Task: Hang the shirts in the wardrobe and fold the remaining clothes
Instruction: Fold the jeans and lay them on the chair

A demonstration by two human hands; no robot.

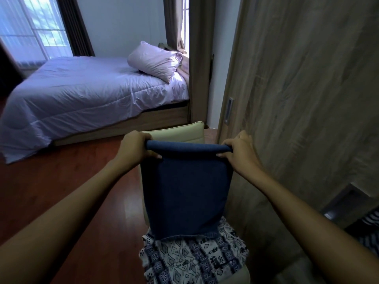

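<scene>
A dark blue garment [185, 193], doubled over at its top edge, hangs between my two hands above a cream chair [180, 132]. My left hand [135, 148] grips its top left corner and my right hand [240, 149] grips its top right corner. Its lower hem rests on a white and navy patterned garment [194, 257] that lies on the chair seat. The chair's seat is mostly hidden under the clothes.
A wooden sliding wardrobe door [303, 99] with a recessed handle [228, 110] stands close on the right. A striped garment [371, 230] shows at the right edge. A bed [82, 95] with a pillow [153, 62] lies to the left, with red-brown floor [61, 181] between.
</scene>
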